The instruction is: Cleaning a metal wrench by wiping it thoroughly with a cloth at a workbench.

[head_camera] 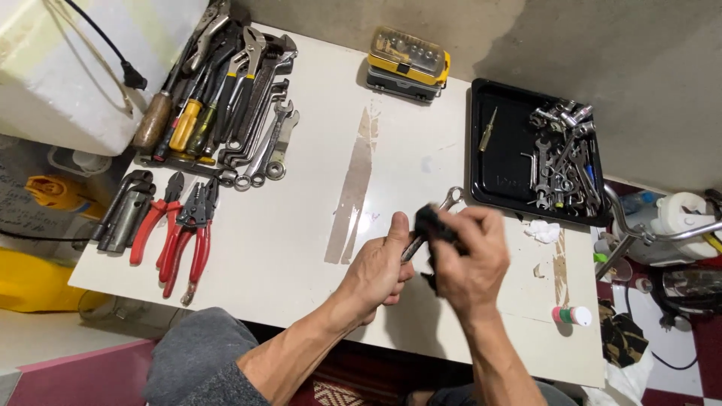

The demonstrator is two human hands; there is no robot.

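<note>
My left hand [380,267] grips the lower end of a steel wrench [449,200] whose open head points up and right above the white table [301,225]. My right hand [474,259] presses a black cloth [432,225] around the wrench's shaft. Both hands hover over the table's front middle, just left of the black tray [500,162].
The black tray holds several small wrenches and sockets [562,154] and a small screwdriver [487,129]. Pliers with red handles [180,229] and a pile of wrenches and screwdrivers [226,98] lie at left. A yellow bit case [408,62] sits at the back. A crumpled white tissue [543,231] lies nearby.
</note>
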